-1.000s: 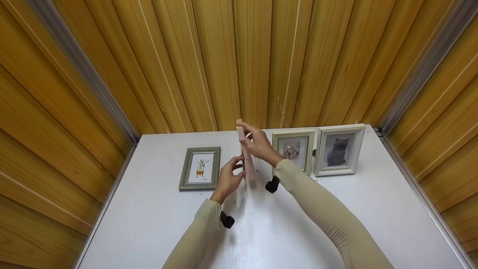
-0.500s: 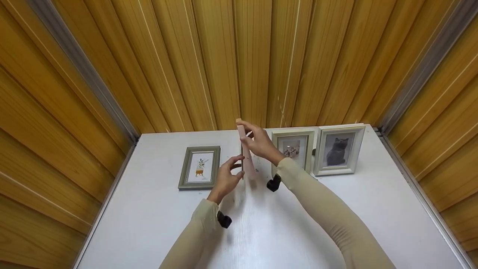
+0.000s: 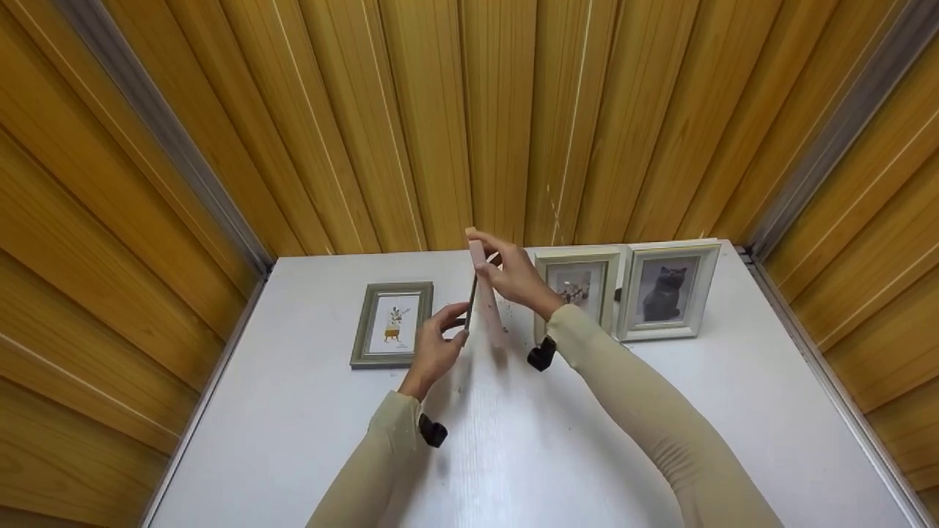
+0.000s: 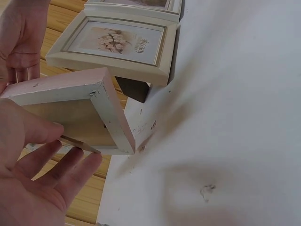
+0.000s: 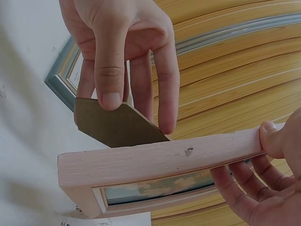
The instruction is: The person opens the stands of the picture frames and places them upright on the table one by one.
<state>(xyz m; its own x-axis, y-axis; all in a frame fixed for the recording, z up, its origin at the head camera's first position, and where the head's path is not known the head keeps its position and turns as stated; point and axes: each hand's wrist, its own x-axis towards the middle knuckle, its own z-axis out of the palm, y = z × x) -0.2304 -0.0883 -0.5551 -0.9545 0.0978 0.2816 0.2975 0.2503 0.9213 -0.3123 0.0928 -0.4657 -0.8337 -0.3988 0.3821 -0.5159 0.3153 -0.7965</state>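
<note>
A pink picture frame (image 3: 491,312) stands upright, seen edge-on in the head view. My right hand (image 3: 519,280) grips it at its far upper part, thumb on one side and fingers on the other. A flat brown support leg (image 5: 113,123) angles out from its back. My left hand (image 3: 436,352) pinches that leg between thumb and fingers, as the right wrist view shows. The frame's pale back border and brown backing face my left hand in the left wrist view. Its picture shows only partly, at a slant, in the right wrist view.
On the white tabletop (image 3: 513,455), a green picture frame (image 3: 358,337) with a plant picture stands left. To the right stand a cream frame (image 3: 611,293) with flowers and a white frame (image 3: 709,293) with a cat. Wood-patterned panels (image 3: 499,125) rise behind.
My left hand has moved a little left, and the support leg now swings farther out from the pink frame's back. My right hand keeps its grip with little movement.
</note>
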